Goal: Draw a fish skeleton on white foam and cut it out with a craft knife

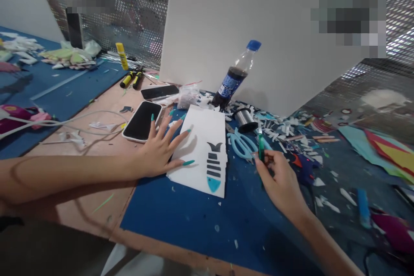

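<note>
A white foam sheet (197,127) lies on the blue mat, with a fish-skeleton figure (214,168) on it: black tail and bars, light-blue head. Over the sheet's left edge my left hand (161,148) rests flat, fingers spread, its fingertips by the phone and the sheet. My right hand (274,172) is closed around a slim green craft knife (261,146), held upright with its pale tip pointing up, to the right of the sheet. Just behind that hand lie light-blue-handled scissors (241,144); a spool of silver wire (246,120) stands beyond them.
A cola bottle (233,78) leans near the white panel (252,8). Two phones, the nearer one white-edged (142,121), lie left. White scraps (278,127) litter the back right. Also there are a glue stick (122,56), yellow-black pliers (132,78), a cable (87,116) and coloured sheets (384,155).
</note>
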The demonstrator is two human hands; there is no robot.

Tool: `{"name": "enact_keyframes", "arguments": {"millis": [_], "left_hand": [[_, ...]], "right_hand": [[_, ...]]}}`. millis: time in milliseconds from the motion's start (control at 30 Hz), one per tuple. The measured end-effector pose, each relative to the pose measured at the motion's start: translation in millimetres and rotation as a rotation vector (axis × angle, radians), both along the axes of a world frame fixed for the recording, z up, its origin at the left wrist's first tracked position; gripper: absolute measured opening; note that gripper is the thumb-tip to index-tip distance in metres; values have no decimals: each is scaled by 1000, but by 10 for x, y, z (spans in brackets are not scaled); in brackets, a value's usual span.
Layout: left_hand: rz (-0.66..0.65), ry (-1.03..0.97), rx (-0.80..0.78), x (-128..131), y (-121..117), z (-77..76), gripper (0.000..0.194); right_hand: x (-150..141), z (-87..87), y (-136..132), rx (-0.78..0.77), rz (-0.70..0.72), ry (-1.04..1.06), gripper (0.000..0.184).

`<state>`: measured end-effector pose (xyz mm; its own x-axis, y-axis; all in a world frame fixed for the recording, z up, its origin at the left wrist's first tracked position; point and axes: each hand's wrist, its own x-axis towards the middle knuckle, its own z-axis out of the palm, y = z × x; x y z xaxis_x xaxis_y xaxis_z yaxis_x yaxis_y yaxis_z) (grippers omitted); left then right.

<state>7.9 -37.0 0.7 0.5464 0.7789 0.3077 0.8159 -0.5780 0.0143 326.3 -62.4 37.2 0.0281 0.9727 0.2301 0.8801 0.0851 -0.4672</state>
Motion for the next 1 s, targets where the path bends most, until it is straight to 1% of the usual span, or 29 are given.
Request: {"name": "enact_keyframes", "arguments": {"millis": [100, 167, 233, 333, 433, 500, 567, 700, 800, 867, 933, 1000], "left_hand": [[-77, -6, 3, -3, 13, 8, 65], [-112, -13, -17, -3, 22, 9, 65], [-115, -21, -38, 0, 27, 5, 64], [-55, -35, -34, 7, 26, -9, 67], [33, -48, -63, 10, 19, -17, 74], [66, -40, -103, 12, 15, -15, 76], [75, -15, -104, 16, 13, -10, 78], [35, 18, -21, 27, 16, 0, 72], [-34, 18, -28, 30, 31, 7, 65], [-76, -6, -50, 31, 43, 12, 61], [-113, -42, -71, 30, 56, 22, 59], [-153, -65, -95, 27, 70, 36, 56]], "right_hand": [[-37, -19, 133, -36, 123, 75, 23], [-52, -60, 206, -85, 231, 196, 21], [-61, -133, 247, -78, 291, 308, 19], [-53, -275, 239, 10, 287, 395, 18], [-20, -387, 185, 64, 298, 388, 18], [-3, -417, 153, 101, 310, 368, 16], [-1, -416, 137, 125, 312, 364, 15], [-25, -374, 138, 141, 298, 326, 13], [-24, -360, 137, 261, 349, 178, 13], [-7, -377, 124, 342, 390, 116, 18], [17, -413, 102, 366, 395, 162, 24], [42, -451, 81, 320, 359, 277, 27]]}}
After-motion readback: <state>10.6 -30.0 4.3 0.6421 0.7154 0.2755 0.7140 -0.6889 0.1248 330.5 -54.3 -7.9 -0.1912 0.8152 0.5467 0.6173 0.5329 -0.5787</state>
